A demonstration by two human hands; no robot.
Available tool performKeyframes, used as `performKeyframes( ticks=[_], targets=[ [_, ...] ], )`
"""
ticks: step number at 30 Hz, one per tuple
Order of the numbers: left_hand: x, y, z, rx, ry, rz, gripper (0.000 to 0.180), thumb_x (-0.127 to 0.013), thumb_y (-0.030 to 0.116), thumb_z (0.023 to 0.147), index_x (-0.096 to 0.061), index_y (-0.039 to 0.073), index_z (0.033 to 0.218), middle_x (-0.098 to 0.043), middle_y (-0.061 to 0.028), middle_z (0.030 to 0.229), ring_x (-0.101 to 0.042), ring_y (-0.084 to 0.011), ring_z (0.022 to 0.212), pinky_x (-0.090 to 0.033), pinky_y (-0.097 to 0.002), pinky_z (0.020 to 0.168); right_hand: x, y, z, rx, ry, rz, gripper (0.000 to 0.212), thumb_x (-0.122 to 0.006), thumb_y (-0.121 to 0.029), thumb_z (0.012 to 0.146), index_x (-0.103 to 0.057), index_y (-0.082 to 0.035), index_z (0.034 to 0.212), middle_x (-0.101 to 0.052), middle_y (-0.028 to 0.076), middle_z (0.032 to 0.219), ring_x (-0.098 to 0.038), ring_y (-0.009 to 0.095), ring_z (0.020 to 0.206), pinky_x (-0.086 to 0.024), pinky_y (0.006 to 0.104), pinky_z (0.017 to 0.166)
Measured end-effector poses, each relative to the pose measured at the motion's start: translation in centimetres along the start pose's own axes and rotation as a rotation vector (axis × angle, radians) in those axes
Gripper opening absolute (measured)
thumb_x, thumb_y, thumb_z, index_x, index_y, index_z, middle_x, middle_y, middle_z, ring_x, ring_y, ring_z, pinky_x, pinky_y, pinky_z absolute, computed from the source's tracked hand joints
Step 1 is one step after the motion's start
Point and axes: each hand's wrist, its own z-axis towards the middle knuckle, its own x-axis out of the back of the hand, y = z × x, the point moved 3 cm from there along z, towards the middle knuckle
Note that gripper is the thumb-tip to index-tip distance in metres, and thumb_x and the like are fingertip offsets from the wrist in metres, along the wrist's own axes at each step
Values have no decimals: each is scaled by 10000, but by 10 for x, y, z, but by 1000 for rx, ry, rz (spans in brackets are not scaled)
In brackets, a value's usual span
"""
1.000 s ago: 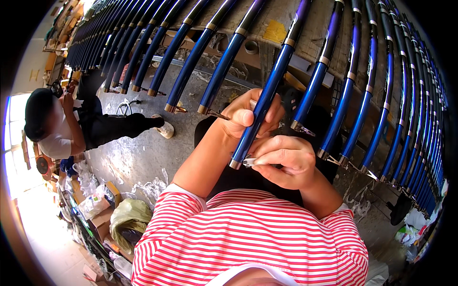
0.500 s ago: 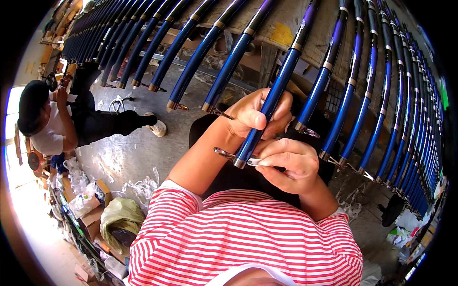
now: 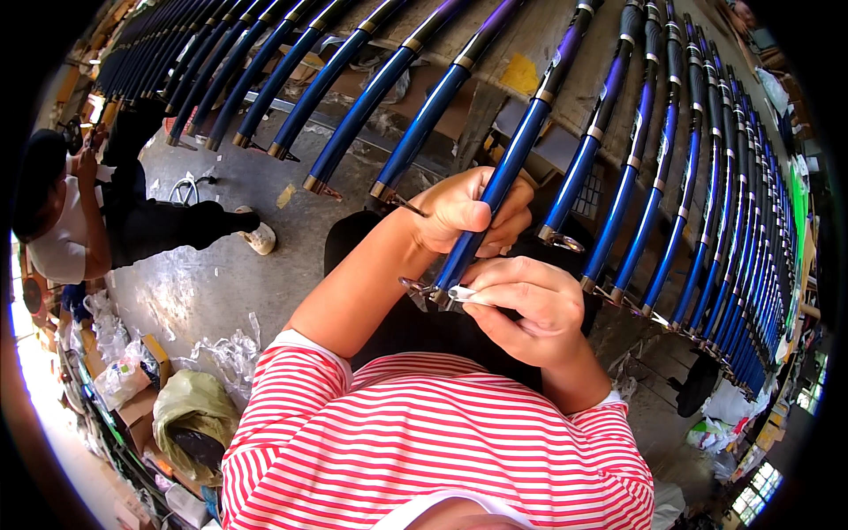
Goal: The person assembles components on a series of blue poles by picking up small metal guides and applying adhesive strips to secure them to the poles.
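Rods (image 3: 358, 110): are lying side by side on the bench (image 3: 521, 44), near ends jutting past its edge.
Held rod (image 3: 519, 141): is pointing toward the wearer, between neighbours left and right.
Left hand (image 3: 455, 212): is sitting around it.
Right hand (image 3: 534, 305): is holding a small piece (image 3: 459, 293) beside its near end.
Co-worker (image 3: 66, 221): is occupying the far left (across the floor (image 3: 177, 300)).
Sack (image 3: 190, 406): is resting lower left, plastic wrap (image 3: 234, 358) lying just to its right.

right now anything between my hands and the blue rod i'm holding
Nothing visible separates the left hand from the blue rod it grips. Near the rod's end, a small pale piece, held in the right hand, stands between that grip and the rod.
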Motion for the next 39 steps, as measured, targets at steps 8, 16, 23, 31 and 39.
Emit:
performKeyframes(
  ticks=[8, 16, 23, 31, 39],
  targets=[
    [14, -5, 0, -143, 128, -244, 552, -675, 494, 737, -534, 62, 1051, -521, -23, 738, -443, -80, 568, -325, -184, 430, 12, -10, -25, 89, 160, -59, 126, -695, 48, 694, -609, -3, 770, -643, 133, 809, -668, 237, 744, -555, 291, 637],
    [26, -10, 23, -78, 650, 86, 508, -495, 498, 880, -551, 19, 1041, -528, -5, 755, -284, -9, 432, -211, -148, 355, 24, 8, -60, 111, 267, -10, 115, -679, 46, 719, -596, 7, 789, -639, 134, 820, -668, 248, 766, -561, 301, 651],
    [9, -20, 45, -72, 295, -117, 446, -594, 379, 868, -541, -13, 1075, -441, 40, 675, -340, -20, 502, -284, -182, 411, 35, 13, -70, 105, 337, 20, 126, -685, 50, 711, -597, 2, 788, -641, 136, 819, -668, 239, 757, -554, 294, 640],
    [-2, -38, 5, -62, 191, -235, 496, -642, 246, 846, -490, -85, 1183, -624, -99, 855, -354, -1, 498, -300, -153, 423, 38, 18, -69, 52, 278, 125, 126, -670, 73, 722, -603, 16, 813, -640, 157, 818, -669, 244, 766, -551, 294, 654],
    [-5, -45, -14, -63, 195, -220, 496, -640, 198, 837, -476, -100, 1198, -636, -153, 863, -380, -2, 473, -355, -146, 420, 30, 21, -59, 46, 233, 157, 119, -688, 50, 710, -608, 4, 786, -635, 119, 787, -647, 210, 668, -516, 265, 550]
  ],
)
